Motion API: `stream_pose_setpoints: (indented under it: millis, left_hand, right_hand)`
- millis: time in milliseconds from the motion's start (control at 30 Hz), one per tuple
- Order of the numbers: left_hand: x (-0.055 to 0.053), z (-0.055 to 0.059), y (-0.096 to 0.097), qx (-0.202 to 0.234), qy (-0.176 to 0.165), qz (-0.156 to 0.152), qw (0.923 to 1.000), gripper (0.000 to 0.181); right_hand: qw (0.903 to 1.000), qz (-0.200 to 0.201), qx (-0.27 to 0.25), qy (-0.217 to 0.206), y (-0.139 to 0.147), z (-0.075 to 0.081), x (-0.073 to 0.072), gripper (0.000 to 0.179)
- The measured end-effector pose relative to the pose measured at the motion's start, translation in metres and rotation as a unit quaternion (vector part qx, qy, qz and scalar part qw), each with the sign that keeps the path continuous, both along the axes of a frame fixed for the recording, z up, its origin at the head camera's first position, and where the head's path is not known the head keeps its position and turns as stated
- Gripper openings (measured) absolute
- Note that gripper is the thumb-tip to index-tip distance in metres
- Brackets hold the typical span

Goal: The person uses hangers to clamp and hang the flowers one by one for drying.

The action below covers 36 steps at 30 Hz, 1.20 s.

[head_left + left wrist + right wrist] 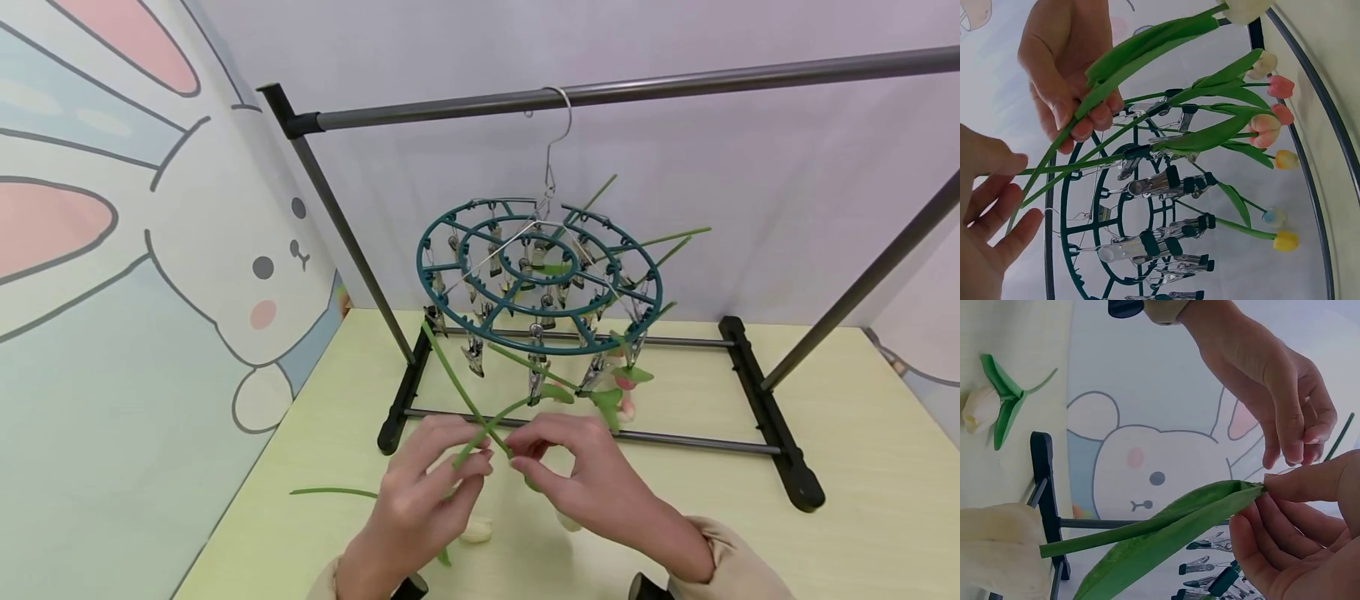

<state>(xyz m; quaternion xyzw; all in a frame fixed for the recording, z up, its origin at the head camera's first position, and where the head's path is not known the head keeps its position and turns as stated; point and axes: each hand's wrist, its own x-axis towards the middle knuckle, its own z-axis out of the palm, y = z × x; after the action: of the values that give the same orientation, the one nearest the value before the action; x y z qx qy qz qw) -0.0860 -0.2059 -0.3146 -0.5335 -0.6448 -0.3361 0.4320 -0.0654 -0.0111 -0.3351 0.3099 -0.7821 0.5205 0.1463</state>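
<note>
My right hand (pixel 581 467) pinches a white artificial tulip (pixel 1004 550) by its green stem, just beyond the leaves. In the right wrist view its bloom points away to the left; in the head view the bare stem slants up to the left. My left hand (pixel 420 487) is beside the crossing stems, fingers loosely bent, the end of a clipped tulip's stem (pixel 476 442) lying across its fingers. In the left wrist view that stem passes by the left thumb. Several pink, yellow and white tulips (pixel 1266 128) hang from metal clips (pixel 1163 181) on a round teal hanger (pixel 427 275).
The hanger hooks over a dark metal rail (pixel 442 108) on a frame with black feet (pixel 802 487). Another white tulip (pixel 476 531) lies on the pale table (pixel 862 400), partly behind the left hand. A rabbit-print wall covering (pixel 210 250) stands at left.
</note>
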Motion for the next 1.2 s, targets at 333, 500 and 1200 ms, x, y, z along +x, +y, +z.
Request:
stream_pose_setpoints:
  millis: [333,500,1200]
  left_hand:
    - [0.002,-0.024,0.002,0.119,-0.218,-0.045,0.9675,0.019]
    - [0.006,-0.030,0.002,0.154,-0.314,-0.085,0.9331,0.043]
    - [0.007,-0.022,-0.016,0.209,-0.290,-0.076,0.9310,0.033]
  right_hand:
    - [0.9976,-0.020,-0.022,0.063,-0.005,-0.004,-0.001,0.023]
    - [0.9971,-0.019,-0.024,0.070,-0.008,-0.007,-0.002,0.024]
    - [0.9930,0.004,0.110,-0.044,-0.030,-0.018,-0.006,0.052]
